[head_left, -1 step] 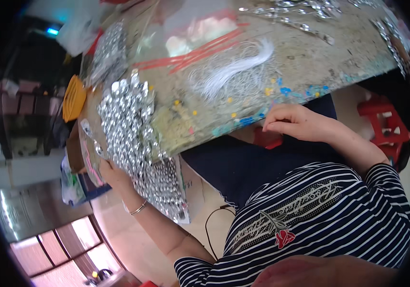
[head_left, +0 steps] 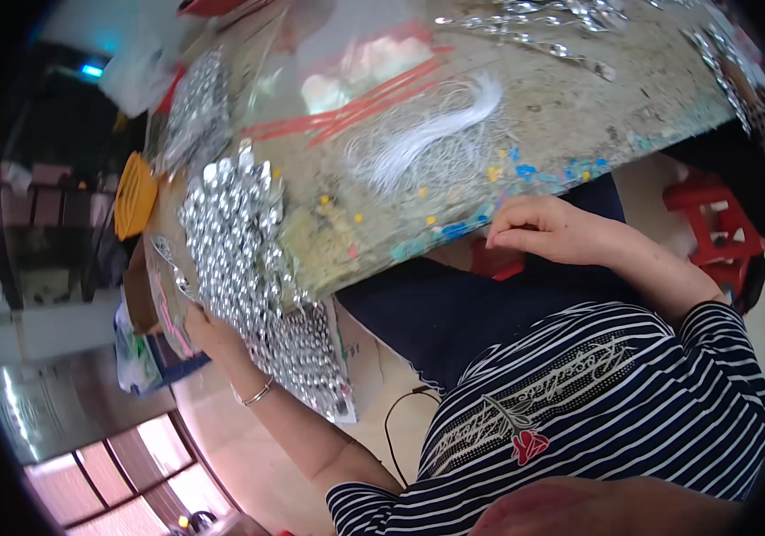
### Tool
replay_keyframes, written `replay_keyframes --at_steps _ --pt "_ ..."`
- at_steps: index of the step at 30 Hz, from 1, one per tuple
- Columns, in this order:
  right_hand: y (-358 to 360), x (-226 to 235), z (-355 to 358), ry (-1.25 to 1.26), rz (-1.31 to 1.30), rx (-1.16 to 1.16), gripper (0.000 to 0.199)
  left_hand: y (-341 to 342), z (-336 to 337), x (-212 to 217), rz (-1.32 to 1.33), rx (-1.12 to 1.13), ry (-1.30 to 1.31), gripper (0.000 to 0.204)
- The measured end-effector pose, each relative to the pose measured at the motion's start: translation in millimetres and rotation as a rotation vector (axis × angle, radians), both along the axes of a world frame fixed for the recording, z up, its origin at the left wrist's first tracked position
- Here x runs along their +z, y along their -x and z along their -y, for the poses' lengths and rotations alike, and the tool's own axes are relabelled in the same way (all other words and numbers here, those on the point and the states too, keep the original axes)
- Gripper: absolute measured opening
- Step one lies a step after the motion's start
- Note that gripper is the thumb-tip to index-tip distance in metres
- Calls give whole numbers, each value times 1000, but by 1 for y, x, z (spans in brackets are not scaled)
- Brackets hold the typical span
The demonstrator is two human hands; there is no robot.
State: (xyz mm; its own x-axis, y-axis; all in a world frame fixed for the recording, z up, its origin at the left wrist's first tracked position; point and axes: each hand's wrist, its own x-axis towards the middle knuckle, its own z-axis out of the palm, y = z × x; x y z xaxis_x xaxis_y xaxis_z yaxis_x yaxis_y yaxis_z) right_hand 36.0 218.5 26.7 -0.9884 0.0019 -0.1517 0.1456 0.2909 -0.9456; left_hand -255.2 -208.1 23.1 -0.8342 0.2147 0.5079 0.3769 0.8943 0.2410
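Note:
My left hand [head_left: 210, 329] is under the table's left edge. It grips a sheet covered with several shiny silver pieces [head_left: 248, 259] that drapes off the table and hangs down. My right hand [head_left: 547, 228] rests at the table's near edge with its fingers curled together, beside scattered small blue and yellow beads [head_left: 525, 171]. Whether it pinches a bead I cannot tell. A bundle of white threads [head_left: 436, 134] lies on the speckled table [head_left: 579, 107] beyond that hand.
Red strips [head_left: 355, 107] lie under a clear plastic bag at the back. More silver pieces [head_left: 534, 31] lie along the far edge. An orange object [head_left: 135, 192] hangs at the table's left. A red stool [head_left: 713, 223] stands at the right.

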Motion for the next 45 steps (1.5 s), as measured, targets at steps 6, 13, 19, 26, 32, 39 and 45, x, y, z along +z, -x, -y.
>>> replay_keyframes --at_steps 6,13,19,26,32,39,45 --pt "-9 -7 -18 -40 -11 -38 18 28 2 -30 -11 -78 124 37" --pt "4 -28 -110 -451 -152 -472 22 -17 -17 -13 -61 -53 71 39" --pt "-14 -70 -252 -1049 -309 -875 28 -86 -70 -3 -193 3 -226 32" --pt "-21 -64 -249 -751 54 -807 26 -133 -108 -15 -138 -135 -327 22" --pt "-31 -23 -221 -43 -275 -880 25 -163 -150 -15 14 -309 -336 19" --pt "-38 43 -140 -132 -261 -508 18 -206 -205 -4 46 -438 -471 17" --pt "-28 31 -47 -155 -102 -41 17 -233 -254 10 45 -832 -381 36"
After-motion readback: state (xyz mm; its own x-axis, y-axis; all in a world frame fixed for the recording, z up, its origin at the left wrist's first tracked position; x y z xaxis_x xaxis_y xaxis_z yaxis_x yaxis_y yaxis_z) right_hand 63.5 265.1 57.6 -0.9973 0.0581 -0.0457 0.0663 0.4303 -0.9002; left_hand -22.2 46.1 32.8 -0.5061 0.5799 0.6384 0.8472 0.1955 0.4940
